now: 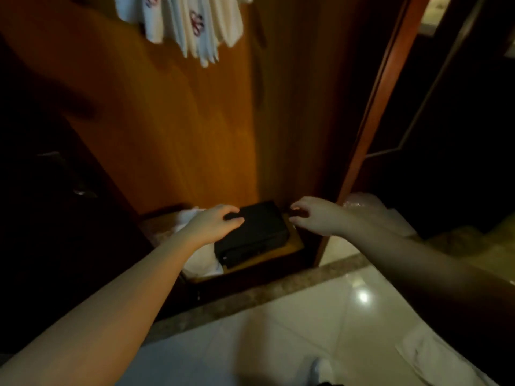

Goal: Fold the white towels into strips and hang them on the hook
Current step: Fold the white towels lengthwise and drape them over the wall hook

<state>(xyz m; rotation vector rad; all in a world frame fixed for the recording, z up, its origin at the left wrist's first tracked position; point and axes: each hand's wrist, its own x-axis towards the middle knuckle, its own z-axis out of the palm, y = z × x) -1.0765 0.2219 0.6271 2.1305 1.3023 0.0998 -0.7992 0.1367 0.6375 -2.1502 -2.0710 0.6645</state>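
Left hand, fingers loosely curled on the black box, holds nothing; white towel lies directly beneath it, lower centre. Right hand empty, farther off.

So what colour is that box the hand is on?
Black. The box shows in the head view, under the left hand.

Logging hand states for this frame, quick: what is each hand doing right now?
Left hand: fingers rest on the top edge of the black box; whether it grips it cannot be told.
Right hand: loosely curled, holding nothing, beside the box.
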